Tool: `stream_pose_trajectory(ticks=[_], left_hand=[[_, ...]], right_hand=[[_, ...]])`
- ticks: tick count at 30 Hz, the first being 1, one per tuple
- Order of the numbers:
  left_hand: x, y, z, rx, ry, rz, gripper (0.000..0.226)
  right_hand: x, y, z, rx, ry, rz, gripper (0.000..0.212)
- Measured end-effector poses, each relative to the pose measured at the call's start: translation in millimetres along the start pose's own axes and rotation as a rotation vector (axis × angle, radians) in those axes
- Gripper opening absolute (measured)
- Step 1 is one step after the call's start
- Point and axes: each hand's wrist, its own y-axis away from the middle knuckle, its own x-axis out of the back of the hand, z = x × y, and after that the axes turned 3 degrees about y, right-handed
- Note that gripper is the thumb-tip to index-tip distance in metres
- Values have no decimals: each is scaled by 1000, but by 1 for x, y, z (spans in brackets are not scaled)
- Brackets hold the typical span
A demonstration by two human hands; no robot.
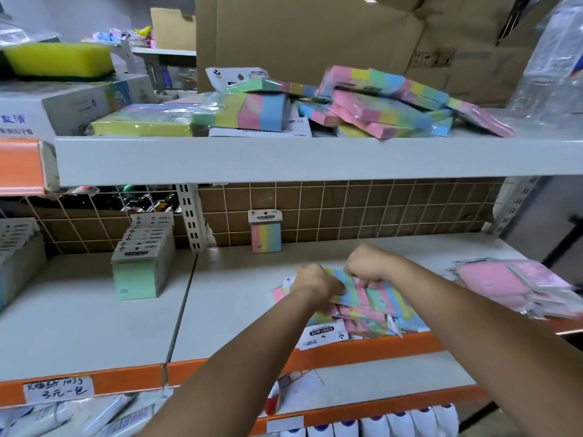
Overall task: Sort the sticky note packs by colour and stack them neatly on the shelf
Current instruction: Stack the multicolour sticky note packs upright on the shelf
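Both hands are down on the middle shelf (239, 298), working the loose heap of striped sticky note packs (369, 305) that sprawls toward the shelf's orange front edge at about 5 o'clock from the middle of the view. The left hand (314, 280) sits on the heap's left end with its fingers curled down over the top pack, gripping it by the look of it, though the fingertips are hidden under the knuckles. The right hand (367, 263) is just beside it at 3 o'clock, fist-like, fingers (373, 283) curled and pinching the upper edge of the same striped pack. One pack's white header card (325, 334) pokes out at the heap's 7 o'clock, over the shelf edge. Back at 12 o'clock from the hands, a single striped pack (266, 231) stands upright against the brown grid backing. Out at 9 o'clock a row of green packs (143, 257) stands upright, one behind another. At 3 o'clock, well apart from the hands, a pile of pink packs (511, 285) lies flat near the shelf's right end. Up on the top shelf (284, 159) there's a jumble: a yellow pack (142, 124) at the left, more striped packs (378, 102) tipped and overlapping to the right, with cardboard boxes (315, 36) behind them. A handwritten price label (58, 389) hangs on the orange strip at lower left.
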Motion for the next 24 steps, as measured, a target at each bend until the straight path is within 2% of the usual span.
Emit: stream_pose_trajectory(ticks=[1,2,4,5,8,13,18,20,24], left_hand=[[-1,-1,2,0,-24,12,23],[-2,0,4,9,-24,21,23],[-5,-2,5,29,16,40,40],[-6,-3,4,31,61,45,42],[-7,-6,0,33,313,52,20],[2,-6,-6,35,675,72,20],[16,-7,-13,13,832,66,11],[18,-9,-15,-32,870,78,20],[26,-8,-17,-85,898,93,11]], right_hand=[[-1,2,1,3,-7,-7,10],[-2,4,1,9,-3,-26,20],[-3,8,2,23,61,-66,37],[-2,10,2,31,78,-77,38],[4,12,-2,45,51,-106,34],[13,4,-5,40,34,-69,38],[20,0,-11,74,-56,-14,16],[20,-3,-14,107,-87,-9,19],[19,1,-22,148,-273,-113,17]])
